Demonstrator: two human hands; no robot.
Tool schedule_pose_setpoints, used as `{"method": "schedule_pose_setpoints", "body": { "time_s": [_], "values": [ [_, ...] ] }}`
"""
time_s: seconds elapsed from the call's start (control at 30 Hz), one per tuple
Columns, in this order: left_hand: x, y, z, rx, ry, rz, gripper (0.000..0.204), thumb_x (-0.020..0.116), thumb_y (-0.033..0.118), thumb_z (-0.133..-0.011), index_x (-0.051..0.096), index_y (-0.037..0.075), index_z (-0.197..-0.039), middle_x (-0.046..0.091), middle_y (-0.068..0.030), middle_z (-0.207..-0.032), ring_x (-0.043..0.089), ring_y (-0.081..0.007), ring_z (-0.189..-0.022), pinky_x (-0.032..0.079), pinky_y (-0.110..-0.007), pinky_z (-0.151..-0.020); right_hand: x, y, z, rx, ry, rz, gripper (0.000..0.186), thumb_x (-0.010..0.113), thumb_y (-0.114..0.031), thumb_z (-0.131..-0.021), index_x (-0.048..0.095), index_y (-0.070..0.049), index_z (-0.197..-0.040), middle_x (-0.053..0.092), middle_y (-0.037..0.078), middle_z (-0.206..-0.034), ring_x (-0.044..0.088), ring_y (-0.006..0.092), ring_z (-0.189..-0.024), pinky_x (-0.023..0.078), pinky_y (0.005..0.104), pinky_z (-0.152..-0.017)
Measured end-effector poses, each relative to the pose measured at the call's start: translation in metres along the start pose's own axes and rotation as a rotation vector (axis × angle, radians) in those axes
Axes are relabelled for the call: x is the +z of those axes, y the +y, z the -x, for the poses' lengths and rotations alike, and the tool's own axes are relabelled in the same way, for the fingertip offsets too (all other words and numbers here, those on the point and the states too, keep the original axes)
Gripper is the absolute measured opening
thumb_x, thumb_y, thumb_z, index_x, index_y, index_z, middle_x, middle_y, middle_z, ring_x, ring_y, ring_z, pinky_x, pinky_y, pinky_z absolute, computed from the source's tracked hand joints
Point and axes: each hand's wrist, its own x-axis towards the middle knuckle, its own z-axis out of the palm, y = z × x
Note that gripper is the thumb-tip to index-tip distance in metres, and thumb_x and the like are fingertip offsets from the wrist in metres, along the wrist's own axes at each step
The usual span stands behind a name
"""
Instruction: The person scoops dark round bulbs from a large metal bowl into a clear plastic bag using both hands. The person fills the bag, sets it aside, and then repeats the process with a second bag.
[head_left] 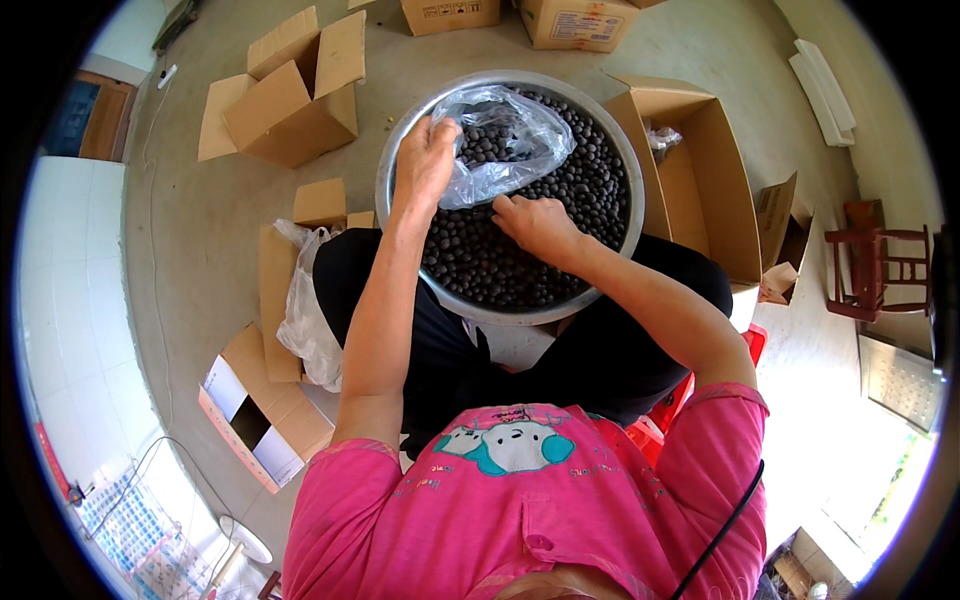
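Note:
A wide metal basin full of small dark round balls is in front of me, over my lap. On the balls lies a clear plastic bag with its mouth spread, and some dark balls show inside it or through it. My left hand is closed on the bag's left edge, near the basin's left rim. At the bag's near edge, my right hand is low over the balls with its fingers curled. Its fingertips are partly hidden, so what they hold cannot be made out.
Open cardboard boxes stand around me: one at the far left, a large one to the right, another at the lower left. A whitish plastic bag hangs beside my left knee. A wooden chair is at the right.

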Motion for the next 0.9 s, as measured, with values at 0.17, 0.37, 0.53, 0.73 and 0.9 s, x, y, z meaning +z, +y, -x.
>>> {"method": "schedule_pose_setpoints", "body": {
  "time_s": [0.17, 0.37, 0.53, 0.73, 0.9],
  "values": [
    [-0.002, 0.004, 0.001, 0.015, -0.004, -0.053, 0.029, 0.056, 0.027, -0.092, 0.064, 0.000, -0.100, 0.061, -0.0032, -0.081, 0.052, -0.0096, -0.071, 0.042, -0.027, -0.064, -0.016, 0.009, -0.015, -0.022, -0.054, -0.358, 0.024, 0.057, -0.025, -0.092, 0.058, -0.002, -0.087, 0.066, 0.019, -0.078, 0.066, 0.0354, -0.073, 0.051, 0.0440, -0.063],
    [-0.003, -0.005, -0.001, 0.082, 0.022, -0.069, 0.027, 0.057, 0.025, -0.090, 0.061, -0.002, -0.097, 0.059, -0.0055, -0.077, 0.052, -0.0117, -0.069, 0.042, -0.031, -0.063, -0.067, 0.007, -0.056, 0.299, -0.014, -0.782, 0.028, 0.054, -0.025, -0.093, 0.061, 0.002, -0.092, 0.065, 0.021, -0.084, 0.063, 0.0331, -0.080, 0.048, 0.0391, -0.073],
    [-0.002, 0.003, 0.004, 0.083, 0.020, -0.077, 0.028, 0.056, 0.024, -0.090, 0.056, -0.004, -0.088, 0.054, -0.0093, -0.070, 0.050, -0.0152, -0.066, 0.042, -0.034, -0.062, -0.056, 0.021, -0.095, 0.440, 0.203, -0.713, 0.034, 0.051, -0.030, -0.093, 0.061, 0.002, -0.095, 0.066, 0.023, -0.091, 0.063, 0.0324, -0.080, 0.049, 0.0400, -0.076],
    [-0.004, -0.001, 0.004, 0.112, 0.024, -0.043, 0.028, 0.055, 0.024, -0.090, 0.056, -0.004, -0.092, 0.055, -0.0090, -0.071, 0.050, -0.0145, -0.067, 0.042, -0.034, -0.062, -0.035, 0.024, -0.092, 0.224, 0.402, -0.451, 0.037, 0.053, -0.031, -0.091, 0.059, 0.001, -0.109, 0.064, 0.027, -0.104, 0.061, 0.0428, -0.094, 0.048, 0.0438, -0.086],
    [-0.007, -0.004, 0.001, 0.041, 0.005, -0.105, 0.030, 0.057, 0.024, -0.091, 0.063, -0.002, -0.103, 0.063, -0.0051, -0.083, 0.054, -0.0109, -0.076, 0.044, -0.029, -0.068, -0.050, 0.030, -0.063, 0.194, 0.013, -0.404, 0.031, 0.056, -0.029, -0.089, 0.063, -0.003, -0.104, 0.067, 0.021, -0.096, 0.063, 0.0396, -0.091, 0.049, 0.0443, -0.083]
  ]
}}
